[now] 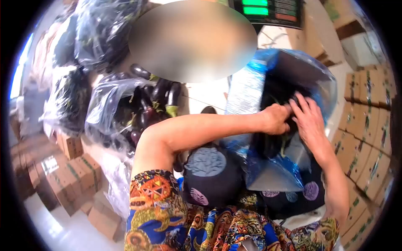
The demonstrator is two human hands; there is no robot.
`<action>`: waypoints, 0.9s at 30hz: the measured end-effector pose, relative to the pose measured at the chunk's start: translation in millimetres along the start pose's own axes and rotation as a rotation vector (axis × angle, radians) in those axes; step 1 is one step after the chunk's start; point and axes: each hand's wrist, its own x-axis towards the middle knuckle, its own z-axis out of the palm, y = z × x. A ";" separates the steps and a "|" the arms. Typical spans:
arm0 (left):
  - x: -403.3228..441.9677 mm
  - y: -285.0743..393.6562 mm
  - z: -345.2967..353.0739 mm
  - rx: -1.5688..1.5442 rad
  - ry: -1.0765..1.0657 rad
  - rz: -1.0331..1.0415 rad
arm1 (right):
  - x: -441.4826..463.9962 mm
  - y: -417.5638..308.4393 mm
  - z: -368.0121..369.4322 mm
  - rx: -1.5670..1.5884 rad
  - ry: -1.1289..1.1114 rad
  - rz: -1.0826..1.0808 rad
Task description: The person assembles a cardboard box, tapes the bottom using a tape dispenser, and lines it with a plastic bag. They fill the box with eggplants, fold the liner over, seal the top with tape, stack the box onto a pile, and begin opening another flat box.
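In the head view, a pale tiled floor [201, 100] shows between the goods in a crowded room. Brown cartons [364, 119] are stacked along the right, and more boxes [73, 180] sit at the lower left. Filled clear plastic bags [104, 35] crowd the upper left; nearer, an open bag [100, 98] lies with glossy eggplants [161, 94] at its mouth. A dark display panel [266, 11] with green lit windows shows at the top, above a blurred oval. In front of the person, who wears a patterned top [159, 196] and dark printed trousers [215, 180], stands a box lined with blue plastic [278, 180], the dark eggplants inside [268, 144] lying under both hands. The left arm crosses the body, elbow bent, its hand [276, 119] curled over the contents; whether it grips one cannot be told. The right hand [310, 119] comes in from the right, fingers extended and loose, close beside the left.
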 end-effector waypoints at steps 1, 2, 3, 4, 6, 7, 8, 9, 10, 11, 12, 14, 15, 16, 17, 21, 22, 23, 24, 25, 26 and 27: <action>-19.8 0.9 -17.6 -0.073 0.004 0.250 | -2.3 1.4 -0.3 0.000 -0.022 0.019; -40.8 8.9 -43.0 -0.194 0.059 0.297 | -2.3 0.2 -5.7 0.033 -0.022 0.010; -61.0 11.0 -67.5 -0.314 0.112 0.355 | -1.8 -1.7 -8.4 0.070 -0.025 0.026; -77.8 -4.6 -87.1 -0.507 0.248 0.188 | -2.4 -3.7 -8.8 0.074 -0.020 0.033; -92.2 -54.7 -120.4 -0.647 0.653 -0.109 | -1.7 -8.8 -10.6 0.085 -0.024 0.046; -93.6 -92.0 -131.8 -0.586 0.916 -0.235 | 0.1 -13.5 -13.1 0.092 -0.030 0.056; -95.5 -145.3 -137.3 -0.130 0.932 -0.354 | 1.1 -16.3 -15.3 0.098 -0.037 0.069; -96.8 -197.4 -136.1 0.329 0.914 -0.458 | 1.6 -16.8 -17.1 0.119 -0.030 0.062; -96.5 -234.6 -130.7 0.567 0.918 -0.445 | 2.1 -16.8 -18.3 0.139 -0.020 0.061; -93.5 -257.4 -131.0 0.803 0.912 -0.428 | 2.5 -17.3 -18.5 0.160 -0.014 0.062; -88.1 -262.3 -136.9 0.772 0.802 -0.521 | 3.3 -19.2 -18.1 0.135 -0.015 0.078; -76.2 -297.5 -142.7 0.959 0.633 -0.584 | 4.9 -20.5 -18.9 0.105 -0.021 0.084; -72.1 -312.5 -145.1 1.047 0.519 -0.602 | 6.3 -20.4 -18.7 0.096 -0.031 0.084; -67.4 -326.5 -144.4 1.046 0.453 -0.631 | 6.1 -19.4 -17.3 0.093 -0.029 0.091; -62.1 -339.9 -144.1 1.023 0.466 -0.602 | 8.6 -17.0 -16.3 0.101 -0.030 0.087; -70.8 -337.0 -156.4 1.159 0.469 -0.307 | 9.5 -14.7 -23.0 0.136 -0.052 0.115; -82.6 -310.2 -161.9 1.028 0.557 -0.262 | 8.9 -12.6 -24.6 0.144 -0.045 0.114; -92.1 -268.4 -160.2 0.632 0.738 -0.253 | 8.2 -11.3 -26.5 0.166 -0.047 0.119; -101.6 -225.0 -158.5 0.234 0.934 -0.173 | 6.1 -9.7 -25.4 0.176 -0.024 0.106; -109.6 -174.7 -156.4 0.171 1.057 -0.196 | 3.8 -7.9 -24.0 0.182 0.006 0.083; -122.6 -118.5 -150.3 0.130 1.071 -0.061 | 0.2 -6.6 -21.6 0.190 0.027 0.078; -138.4 -92.6 -141.5 -0.008 1.083 0.140 | -2.7 -5.7 -18.8 0.196 0.057 0.063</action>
